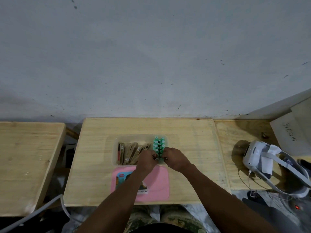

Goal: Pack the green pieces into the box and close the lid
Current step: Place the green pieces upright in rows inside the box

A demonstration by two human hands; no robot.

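— Two grips are in view. State of each?

— Left grip (147, 160): fingers curled, closed on the nearest of the green pieces (159, 144) from the left side. Right grip (175, 159): fingers curled, closed on the same end of the rows from the right side. The grips face each other with the green pieces between them.

— Location of the green pieces?

— Inside the box (115, 148), at its right end. They stand upright in two rows that run from the far wall of the box toward its near wall.

— Location of the box?

— On the desk (94, 165), about midway between the left and right edges and somewhat nearer the far edge than the near edge. The box is clear-walled.

— Other contents?

— Brown packets (129, 153) occupy the left and middle of the box, standing on edge and leaning. Whether they touch the green rows cannot be told.

— Status of the lid?

— The pink lid (158, 182) is off the box. It lies flat on the desk, just beside the near wall of the box, between the box and the near edge. A printed label (122, 179) sits on its left part; the left forearm (127, 187) crosses above it and hides part of it.

— Anything else?

— A white headset (252, 155) with strap and cable lies on the neighbouring surface beyond the desk's right edge.
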